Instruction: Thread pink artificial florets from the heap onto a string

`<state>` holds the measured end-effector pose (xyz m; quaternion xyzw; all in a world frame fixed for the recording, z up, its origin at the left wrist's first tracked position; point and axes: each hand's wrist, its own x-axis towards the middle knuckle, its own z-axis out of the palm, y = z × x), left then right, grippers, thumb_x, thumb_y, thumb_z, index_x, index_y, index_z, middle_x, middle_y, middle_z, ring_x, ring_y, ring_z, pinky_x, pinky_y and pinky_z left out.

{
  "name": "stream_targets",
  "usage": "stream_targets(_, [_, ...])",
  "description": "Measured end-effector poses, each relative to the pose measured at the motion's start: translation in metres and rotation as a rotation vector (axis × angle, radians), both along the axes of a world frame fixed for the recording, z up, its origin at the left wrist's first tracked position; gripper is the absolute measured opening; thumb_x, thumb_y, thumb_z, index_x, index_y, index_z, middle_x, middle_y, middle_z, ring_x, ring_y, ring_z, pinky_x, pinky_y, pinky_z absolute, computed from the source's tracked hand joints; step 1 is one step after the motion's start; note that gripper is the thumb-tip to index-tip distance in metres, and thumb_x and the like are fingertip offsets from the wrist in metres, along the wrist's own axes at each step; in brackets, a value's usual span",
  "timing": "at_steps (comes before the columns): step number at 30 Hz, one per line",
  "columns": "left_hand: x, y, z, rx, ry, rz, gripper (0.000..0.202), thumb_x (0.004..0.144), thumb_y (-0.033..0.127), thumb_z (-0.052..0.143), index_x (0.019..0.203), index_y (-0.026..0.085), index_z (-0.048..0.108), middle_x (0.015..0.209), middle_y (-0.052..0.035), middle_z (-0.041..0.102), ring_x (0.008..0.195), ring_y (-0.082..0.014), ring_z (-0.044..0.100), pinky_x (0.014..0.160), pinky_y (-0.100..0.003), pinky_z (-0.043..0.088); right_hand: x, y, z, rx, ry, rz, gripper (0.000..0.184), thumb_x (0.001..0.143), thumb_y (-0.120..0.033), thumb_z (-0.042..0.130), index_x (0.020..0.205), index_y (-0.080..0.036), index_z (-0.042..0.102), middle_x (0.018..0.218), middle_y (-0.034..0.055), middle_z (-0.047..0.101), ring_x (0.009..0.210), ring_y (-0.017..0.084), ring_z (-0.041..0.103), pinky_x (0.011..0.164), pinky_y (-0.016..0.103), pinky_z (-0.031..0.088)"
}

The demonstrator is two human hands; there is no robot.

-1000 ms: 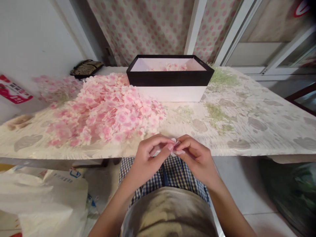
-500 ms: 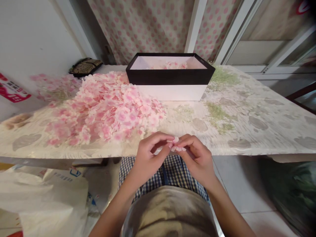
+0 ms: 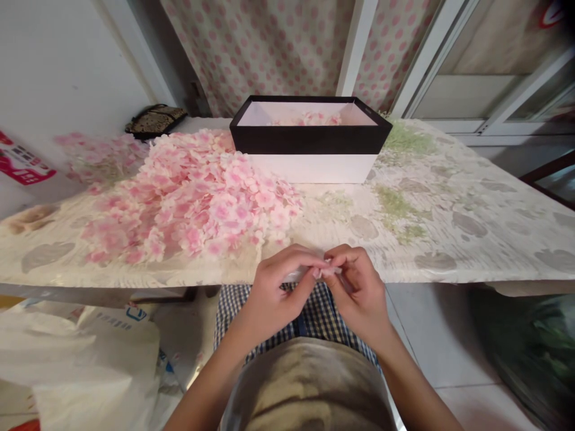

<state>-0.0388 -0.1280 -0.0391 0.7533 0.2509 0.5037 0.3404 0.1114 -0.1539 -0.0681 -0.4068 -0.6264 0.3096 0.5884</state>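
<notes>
Over the table's front edge, my left hand (image 3: 283,281) and my right hand (image 3: 359,287) meet fingertip to fingertip. Between them they pinch a small pale pink artificial flower (image 3: 330,271), mostly covered by the fingers. Thumbs and forefingers of both hands are closed on it. Just beyond my left hand spreads a large heap of pink artificial flowers (image 3: 193,197). Behind the heap's right end stands an open white box with a black rim (image 3: 309,140), and some pink petals (image 3: 314,118) show inside it.
Green stem scraps (image 3: 398,206) lie on the patterned tablecloth (image 3: 476,185), right of the box and in front of it. A dark patterned pouch (image 3: 155,121) is at the back left. Below the table, a white plastic bag (image 3: 90,359) sits left and a dark green bundle (image 3: 534,347) right.
The fingertips have drawn closer together, and the flower between them is more covered and looks more squeezed. My left fingers have shifted slightly right.
</notes>
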Motion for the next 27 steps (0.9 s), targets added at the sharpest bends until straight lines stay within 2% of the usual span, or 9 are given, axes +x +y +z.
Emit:
stream_targets(4, [-0.004, -0.006, 0.003, 0.046, 0.001, 0.016, 0.028, 0.087, -0.001, 0.055, 0.104, 0.018, 0.066, 0.096, -0.0057, 0.068, 0.092, -0.0143, 0.064, 0.08, -0.028, 0.053, 0.015, 0.005, 0.005, -0.003, -0.105, 0.001, 0.009, 0.09, -0.016, 0.055, 0.093, -0.024, 0.056, 0.083, -0.0013, 0.061, 0.073, 0.01, 0.061, 0.064, 0.021, 0.049])
stream_targets(7, [-0.009, -0.008, 0.002, 0.022, -0.041, 0.115, 0.02, 0.088, 0.003, 0.056, 0.099, 0.017, 0.067, 0.097, -0.0072, 0.066, 0.098, -0.0163, 0.061, 0.084, -0.03, 0.051, 0.036, 0.02, 0.011, 0.009, -0.145, -0.26, 0.005, 0.091, -0.02, 0.055, 0.093, -0.025, 0.057, 0.085, -0.0007, 0.068, 0.079, 0.014, 0.067, 0.072, 0.027, 0.051])
stream_targets(9, [-0.012, -0.007, -0.002, -0.006, -0.057, 0.142, 0.018, 0.089, 0.005, 0.056, 0.097, 0.017, 0.067, 0.096, -0.0073, 0.065, 0.097, -0.0162, 0.06, 0.085, -0.03, 0.05, 0.05, 0.034, 0.014, -0.006, -0.26, -0.39, 0.005, 0.091, -0.023, 0.054, 0.095, -0.025, 0.056, 0.093, 0.0015, 0.071, 0.091, 0.018, 0.069, 0.079, 0.032, 0.051])
stream_targets(11, [-0.014, -0.006, -0.005, -0.033, -0.063, 0.144, 0.017, 0.09, 0.007, 0.055, 0.095, 0.017, 0.068, 0.095, -0.0069, 0.065, 0.097, -0.0159, 0.06, 0.085, -0.03, 0.05, 0.059, 0.046, 0.015, -0.031, -0.44, -0.393, 0.006, 0.091, -0.023, 0.051, 0.095, -0.024, 0.055, 0.098, 0.0035, 0.072, 0.096, 0.022, 0.068, 0.079, 0.036, 0.051])
stream_targets(14, [-0.015, -0.004, -0.009, -0.057, -0.055, 0.139, 0.017, 0.091, 0.008, 0.055, 0.094, 0.018, 0.069, 0.095, -0.0062, 0.064, 0.096, -0.0158, 0.06, 0.086, -0.03, 0.049, 0.062, 0.058, 0.013, -0.058, -0.599, -0.388, 0.007, 0.091, -0.024, 0.048, 0.094, -0.023, 0.054, 0.094, 0.0055, 0.073, 0.09, 0.025, 0.07, 0.072, 0.036, 0.05])
stream_targets(17, [-0.015, -0.003, -0.013, -0.096, -0.044, 0.131, 0.015, 0.09, 0.01, 0.057, 0.093, 0.019, 0.069, 0.096, -0.0058, 0.064, 0.096, -0.0162, 0.06, 0.084, -0.03, 0.05, 0.061, 0.06, 0.006, -0.031, -0.494, -0.453, 0.009, 0.092, -0.03, 0.048, 0.097, -0.024, 0.052, 0.095, 0.0065, 0.073, 0.091, 0.025, 0.071, 0.07, 0.035, 0.052])
stream_targets(19, [-0.015, -0.002, -0.015, -0.151, -0.054, 0.121, 0.013, 0.09, 0.013, 0.058, 0.092, 0.02, 0.069, 0.096, -0.006, 0.063, 0.094, -0.0165, 0.061, 0.081, -0.029, 0.052, 0.06, 0.059, 0.001, 0.012, -0.334, -0.468, 0.01, 0.093, -0.033, 0.049, 0.097, -0.024, 0.051, 0.098, 0.0057, 0.074, 0.096, 0.023, 0.071, 0.077, 0.037, 0.054])
stream_targets(24, [-0.02, 0.0, -0.019, -0.314, -0.166, 0.086, 0.011, 0.09, 0.018, 0.058, 0.089, 0.02, 0.07, 0.094, -0.0052, 0.062, 0.078, -0.0131, 0.062, 0.072, -0.026, 0.055, 0.064, 0.061, -0.002, 0.039, -0.049, -0.359, 0.011, 0.091, -0.034, 0.056, 0.092, -0.025, 0.05, 0.094, 0.0037, 0.075, 0.099, 0.02, 0.071, 0.09, 0.04, 0.053])
stream_targets(27, [-0.015, 0.003, -0.011, -0.351, -0.132, 0.115, 0.011, 0.09, 0.019, 0.057, 0.089, 0.019, 0.068, 0.088, -0.0044, 0.064, 0.073, -0.0128, 0.063, 0.068, -0.025, 0.054, 0.068, 0.063, -0.001, 0.033, 0.039, -0.31, 0.012, 0.09, -0.034, 0.058, 0.09, -0.025, 0.049, 0.094, 0.0027, 0.076, 0.098, 0.019, 0.072, 0.092, 0.04, 0.053])
